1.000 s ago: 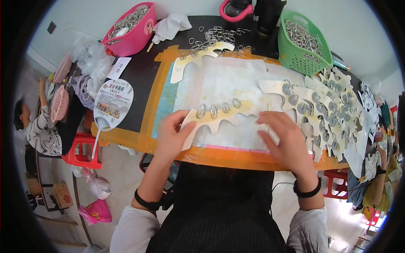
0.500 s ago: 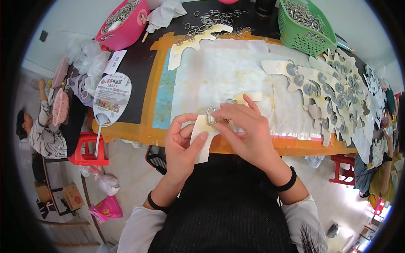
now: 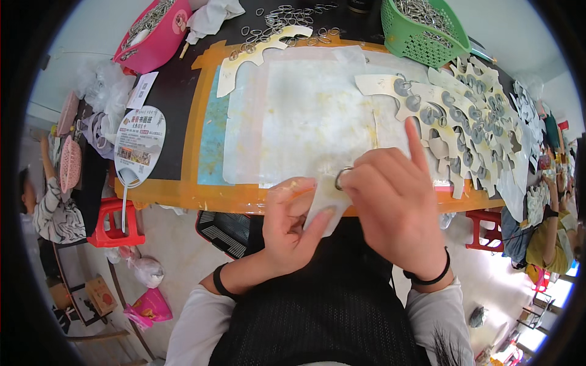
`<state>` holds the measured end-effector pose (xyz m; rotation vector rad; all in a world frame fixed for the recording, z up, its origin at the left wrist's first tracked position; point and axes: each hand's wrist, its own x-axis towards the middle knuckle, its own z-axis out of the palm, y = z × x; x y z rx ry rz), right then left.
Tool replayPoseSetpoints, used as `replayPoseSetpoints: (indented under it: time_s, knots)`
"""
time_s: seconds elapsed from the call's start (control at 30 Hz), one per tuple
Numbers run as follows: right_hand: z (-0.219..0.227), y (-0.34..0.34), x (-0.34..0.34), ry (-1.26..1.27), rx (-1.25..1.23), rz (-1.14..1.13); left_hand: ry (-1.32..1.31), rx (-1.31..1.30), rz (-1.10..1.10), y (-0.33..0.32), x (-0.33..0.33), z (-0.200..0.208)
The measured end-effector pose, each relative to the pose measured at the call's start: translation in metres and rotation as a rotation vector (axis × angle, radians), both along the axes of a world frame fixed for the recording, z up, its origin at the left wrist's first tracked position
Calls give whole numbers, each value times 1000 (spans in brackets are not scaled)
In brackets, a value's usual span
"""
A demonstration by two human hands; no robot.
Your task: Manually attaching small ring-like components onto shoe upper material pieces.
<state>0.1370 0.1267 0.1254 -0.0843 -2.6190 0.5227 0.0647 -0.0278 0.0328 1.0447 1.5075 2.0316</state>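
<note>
My left hand (image 3: 290,222) grips a cream, flat cut piece (image 3: 326,207) between thumb and fingers, above the table's near edge. At the top of that piece a metal ring (image 3: 342,177) stands up. My right hand (image 3: 397,207) pinches the ring with curled fingers, while one finger points up and away. The fingertips and part of the ring are hidden behind the hand. Beyond the hands, another curved cream piece (image 3: 229,76) lies at the far left of the work sheet, with metal rings along it.
Loose metal rings (image 3: 287,17) lie at the back. A pink basket (image 3: 174,30) and a green basket (image 3: 436,52) hold many more. Several cream pieces with grey discs (image 3: 464,113) are heaped at right. A hand fan (image 3: 140,143) lies at left. Other people sit at both sides.
My right hand has turned over the cream piece, its fingers now curled on the ring. Both hands sit slightly further right in the picture, and the table has shifted left in view.
</note>
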Motion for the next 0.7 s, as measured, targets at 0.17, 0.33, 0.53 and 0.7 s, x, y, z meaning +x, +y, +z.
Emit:
replayPoseSetpoints:
  time_s: [0.17,0.33,0.53,0.7]
  knots:
    - [-55,-7,-14,-186,53,56,234,-478,173,-16,-3,-4]
    - [-89,-10,-16,-68,-118,45,860,-492,386,-16,-27,0]
    - [-93,-6,-14,4,-166,62,722,-511,45,-2,-59,-1]
    - [-98,-14,-10,47,-135,78,802,-575,-12,-2,-65,-2]
